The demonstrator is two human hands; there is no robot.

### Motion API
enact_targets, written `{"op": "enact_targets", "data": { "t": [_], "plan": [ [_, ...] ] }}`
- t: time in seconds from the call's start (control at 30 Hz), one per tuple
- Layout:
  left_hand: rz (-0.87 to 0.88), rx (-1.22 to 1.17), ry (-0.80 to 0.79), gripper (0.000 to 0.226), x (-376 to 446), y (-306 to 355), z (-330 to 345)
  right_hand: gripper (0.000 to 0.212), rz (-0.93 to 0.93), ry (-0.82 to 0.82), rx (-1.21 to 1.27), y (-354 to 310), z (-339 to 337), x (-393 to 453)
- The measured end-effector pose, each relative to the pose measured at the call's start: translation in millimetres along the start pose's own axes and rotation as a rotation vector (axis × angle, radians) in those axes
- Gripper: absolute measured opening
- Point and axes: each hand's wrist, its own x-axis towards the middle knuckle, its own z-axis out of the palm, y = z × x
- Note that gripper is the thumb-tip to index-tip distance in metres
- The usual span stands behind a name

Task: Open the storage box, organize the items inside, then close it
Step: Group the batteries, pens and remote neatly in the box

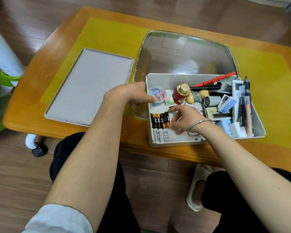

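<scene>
Storage box (259,130) is looking like matt white plastic, smooth walls. Lid (89,86) is showing matt grey plastic. Batteries (160,126) are showing glossy wrap. Bottle cap (183,89) is gleaming gold, metallic. Table (45,64) is reading as varnished glossy wood. Bracelet (197,126) is looking like shiny metal.

Head-worn view, steeply downward, close.

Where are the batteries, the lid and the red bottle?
batteries (160,122): head view, on the black-and-orange casings.
lid (89,86): head view, on its flat middle.
red bottle (179,96): head view, on its red body.
</scene>
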Motion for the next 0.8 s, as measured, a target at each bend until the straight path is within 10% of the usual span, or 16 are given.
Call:
{"op": "enact_targets", "data": {
  "t": [0.57,0.8],
  "plan": [
    [-0.002,0.006,0.000,0.056,3,-2,1,0.051,-0.056,0.046,-0.085,4,-3,-2],
    [0.003,0.009,0.013,0.057,4,-2,1,0.024,-0.035,0.388,-0.144,21,-26,-5]
  ]
}}
